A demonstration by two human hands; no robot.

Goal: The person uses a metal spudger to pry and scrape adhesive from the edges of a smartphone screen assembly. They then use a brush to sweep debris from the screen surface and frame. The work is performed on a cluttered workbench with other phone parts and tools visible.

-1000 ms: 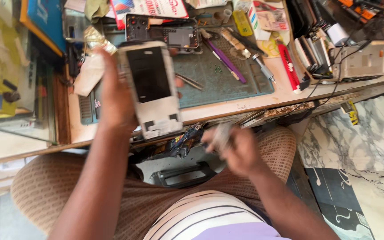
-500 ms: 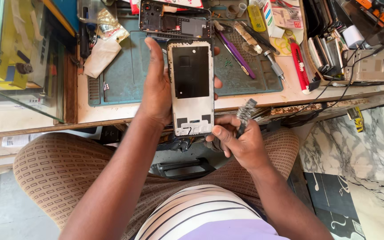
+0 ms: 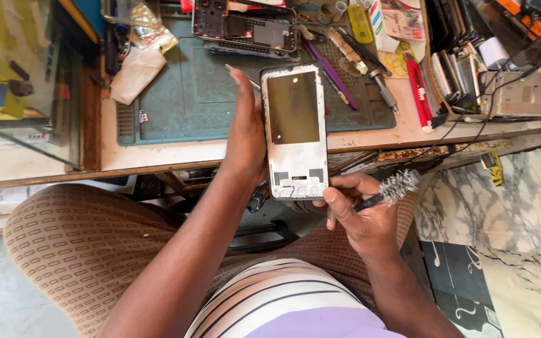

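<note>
Left hand has its fingers clamped round the edge of a white phone frame, held upright over the front edge of the counter. Right hand sits just below it, fingers pinched on a small brush with frayed bristles. The left fingers mostly hide behind the frame. Another opened phone lies on the green mat, its top cut off.
</note>
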